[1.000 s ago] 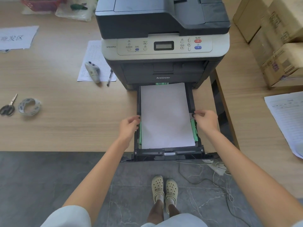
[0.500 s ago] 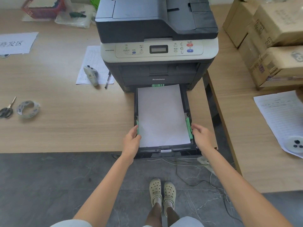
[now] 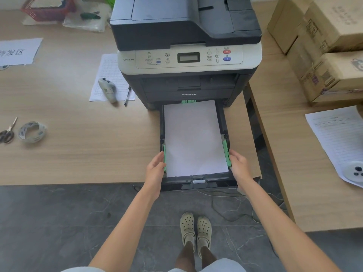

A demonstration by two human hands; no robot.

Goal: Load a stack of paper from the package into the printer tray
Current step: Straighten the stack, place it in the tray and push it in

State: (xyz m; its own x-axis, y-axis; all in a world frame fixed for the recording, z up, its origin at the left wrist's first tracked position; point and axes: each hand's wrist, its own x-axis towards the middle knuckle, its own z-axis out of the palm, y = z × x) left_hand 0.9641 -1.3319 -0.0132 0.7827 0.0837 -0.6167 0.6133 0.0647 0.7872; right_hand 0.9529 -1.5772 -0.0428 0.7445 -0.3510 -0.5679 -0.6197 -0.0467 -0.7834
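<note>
A grey and black printer (image 3: 188, 61) stands on the wooden desk. Its black paper tray (image 3: 198, 183) is pulled out toward me past the desk edge. A white stack of paper (image 3: 193, 138) lies flat inside it between two green side guides. My left hand (image 3: 155, 169) rests on the tray's left wall at the left green guide. My right hand (image 3: 238, 165) presses the right wall at the right green guide. Both hands grip the tray's sides near its front. No paper package is in view.
On the desk (image 3: 78, 138) to the left lie scissors (image 3: 7, 132), a tape roll (image 3: 31, 132), a handheld device (image 3: 108, 89) and a pen (image 3: 127, 96) on a sheet. Cardboard boxes (image 3: 322, 48) and a lined sheet (image 3: 337, 134) sit on the right table. Cables (image 3: 225, 205) trail on the floor.
Both hands have slid down the tray's sides from the middle toward its front. The tray with the paper sits slightly further into the printer than a second ago.
</note>
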